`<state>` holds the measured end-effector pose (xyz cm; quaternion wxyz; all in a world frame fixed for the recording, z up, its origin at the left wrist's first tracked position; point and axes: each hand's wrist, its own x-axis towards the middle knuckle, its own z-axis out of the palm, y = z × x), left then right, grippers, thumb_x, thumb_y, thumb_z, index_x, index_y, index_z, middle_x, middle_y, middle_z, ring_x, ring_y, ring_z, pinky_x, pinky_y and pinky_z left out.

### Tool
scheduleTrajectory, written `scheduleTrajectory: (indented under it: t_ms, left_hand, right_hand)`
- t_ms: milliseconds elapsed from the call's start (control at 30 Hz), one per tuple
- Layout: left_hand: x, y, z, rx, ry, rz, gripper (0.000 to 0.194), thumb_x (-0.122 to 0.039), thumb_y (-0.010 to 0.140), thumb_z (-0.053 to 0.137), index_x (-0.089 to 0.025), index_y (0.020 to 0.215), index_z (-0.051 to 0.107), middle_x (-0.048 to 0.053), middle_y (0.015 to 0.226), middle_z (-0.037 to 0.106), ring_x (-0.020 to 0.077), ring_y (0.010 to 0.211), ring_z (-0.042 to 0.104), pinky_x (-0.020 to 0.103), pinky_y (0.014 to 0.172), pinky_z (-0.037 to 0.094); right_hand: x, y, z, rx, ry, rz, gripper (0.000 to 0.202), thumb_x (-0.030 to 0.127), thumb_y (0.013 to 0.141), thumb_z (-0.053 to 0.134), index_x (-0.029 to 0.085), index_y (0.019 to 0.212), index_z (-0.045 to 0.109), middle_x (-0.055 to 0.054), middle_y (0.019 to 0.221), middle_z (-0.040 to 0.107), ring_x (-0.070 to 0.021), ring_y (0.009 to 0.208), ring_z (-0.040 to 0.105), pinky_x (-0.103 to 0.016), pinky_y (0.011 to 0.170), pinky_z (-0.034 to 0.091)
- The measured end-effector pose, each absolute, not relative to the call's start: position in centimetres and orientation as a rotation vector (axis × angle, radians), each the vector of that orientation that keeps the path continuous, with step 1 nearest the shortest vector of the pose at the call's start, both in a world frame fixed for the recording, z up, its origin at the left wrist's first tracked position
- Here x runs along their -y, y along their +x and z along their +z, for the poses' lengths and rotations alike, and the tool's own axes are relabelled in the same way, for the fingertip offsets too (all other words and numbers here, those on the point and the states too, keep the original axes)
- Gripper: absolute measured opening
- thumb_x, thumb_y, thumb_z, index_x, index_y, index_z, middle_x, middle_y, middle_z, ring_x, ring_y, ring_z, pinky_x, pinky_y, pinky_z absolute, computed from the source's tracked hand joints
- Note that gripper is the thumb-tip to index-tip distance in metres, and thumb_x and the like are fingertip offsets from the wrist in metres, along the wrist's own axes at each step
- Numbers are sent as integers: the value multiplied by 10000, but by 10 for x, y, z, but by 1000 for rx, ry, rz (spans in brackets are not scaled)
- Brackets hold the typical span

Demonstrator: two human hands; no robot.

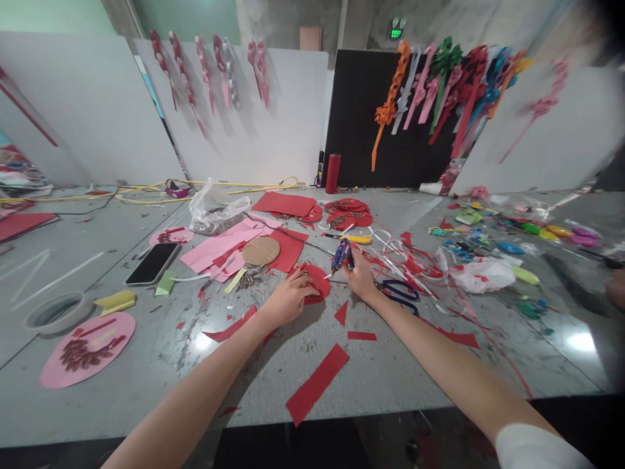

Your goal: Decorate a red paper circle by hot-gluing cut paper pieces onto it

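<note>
My left hand [289, 299] rests over a red paper circle [321, 284] on the table, its fingers bent and pressed down on it, covering its left part. My right hand [360, 273] is closed around a blue hot glue gun [342, 255]. The gun's nozzle points down and left, close to the circle's right edge. Just left of my left hand are a cardboard disc [262, 250] and a pile of small brown pieces [250, 277]. Behind the glue gun lies a yellow utility knife [360, 240]. Scissors [401, 290] with dark blue handles lie right of my right wrist.
Red paper strips [318, 384] lie in front. A phone [153, 264], a tape roll [59, 312] and a decorated pink paper circle [88, 350] are at left. Tangled ribbons [415, 264] and a plastic bag [483, 272] lie right. A red thermos [333, 174] stands behind.
</note>
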<state>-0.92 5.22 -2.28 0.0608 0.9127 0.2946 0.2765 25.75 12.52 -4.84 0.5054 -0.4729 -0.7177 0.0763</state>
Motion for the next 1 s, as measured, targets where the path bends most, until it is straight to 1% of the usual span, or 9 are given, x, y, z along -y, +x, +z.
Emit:
scheduleTrajectory:
  t_ms: [133,233,367,433,633,767,867,933,1000]
  left_hand:
    - [-45,-2,-19,-762,2727,849,631,82,830,469,-273,1288,720,54,1363,677,250,1330,566,479,1154,506]
    - [-38,5,-18,-718,2666,855,666,59,862,473,-267,1420,635,75,1450,649,250,1403,537,479,1151,519]
    - [-26,15,-17,-640,2612,850,679,45,877,460,-248,1481,562,96,1427,675,232,1369,597,460,1131,544]
    - [-17,20,-14,-605,2613,849,654,31,883,458,-236,1470,562,98,1397,695,238,1330,629,466,1122,549]
    - [14,38,-7,-388,2629,751,630,17,838,486,-184,1425,601,129,1350,715,258,1300,648,471,1129,537]
    - [30,51,-9,-237,2565,702,630,1,825,515,-167,1425,611,128,1364,720,265,1309,650,459,1134,535]
    - [49,62,-14,11,2487,549,643,-39,789,558,-177,1411,643,100,1407,705,255,1350,635,417,1172,519]
    - [67,71,-22,247,2422,418,550,-95,826,557,-215,1343,704,55,1423,699,213,1389,609,345,1204,490]
    - [86,80,-33,383,2379,318,381,-168,943,504,-259,1190,780,13,1405,709,169,1417,582,281,1228,451]
  right_hand:
    - [-124,257,-47,1739,-1119,199,79,289,913,579,240,945,526,-48,921,590,-242,847,540,-371,785,436]
    - [-124,258,-47,1739,-1125,217,83,292,909,582,240,962,544,-47,919,597,-245,843,544,-373,782,437]
    - [-125,258,-47,1738,-1132,223,82,287,906,571,241,973,558,-51,930,604,-250,857,553,-385,796,447]
    - [-125,257,-47,1737,-1134,223,78,285,907,575,241,969,561,-51,941,612,-245,860,554,-384,802,452]
    - [-125,258,-47,1735,-1145,185,62,289,902,561,246,918,519,-42,898,587,-242,844,541,-387,798,465]
    - [-126,258,-47,1749,-1154,175,68,306,914,553,248,933,523,-54,912,595,-257,853,551,-405,795,476]
    - [-126,258,-47,1744,-1165,176,81,325,923,549,249,936,525,-56,909,598,-259,848,549,-405,791,477]
    - [-125,258,-46,1739,-1170,185,88,334,924,553,251,935,527,-54,902,596,-258,849,548,-401,797,476]
    - [-125,258,-46,1736,-1173,198,93,335,920,561,250,945,532,-53,907,597,-256,849,548,-396,799,475]
